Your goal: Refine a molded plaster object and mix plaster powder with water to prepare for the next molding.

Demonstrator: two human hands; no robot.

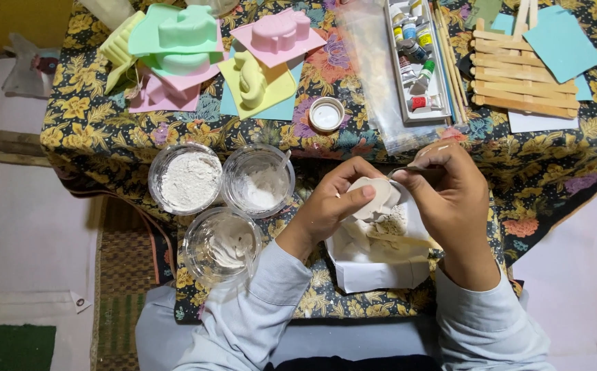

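Observation:
My left hand (336, 199) holds a small white plaster piece (375, 198) over a sheet of white paper (374, 264) strewn with crumbs. The thumb presses on the piece's face. My right hand (449, 189) grips a thin flat tool (415, 168), whose tip meets the upper edge of the plaster piece. Both hands hover close together at the table's near edge. Light grey sleeves cover both forearms.
Three clear cups stand left of the hands: one with white powder (187, 180), one with white residue (258, 182), one with grey paste (223, 244). Pastel plastic moulds (195, 55), a small white lid (327, 114), a paint tray (417, 62) and wooden sticks (522, 86) lie farther back on the floral cloth (539, 165).

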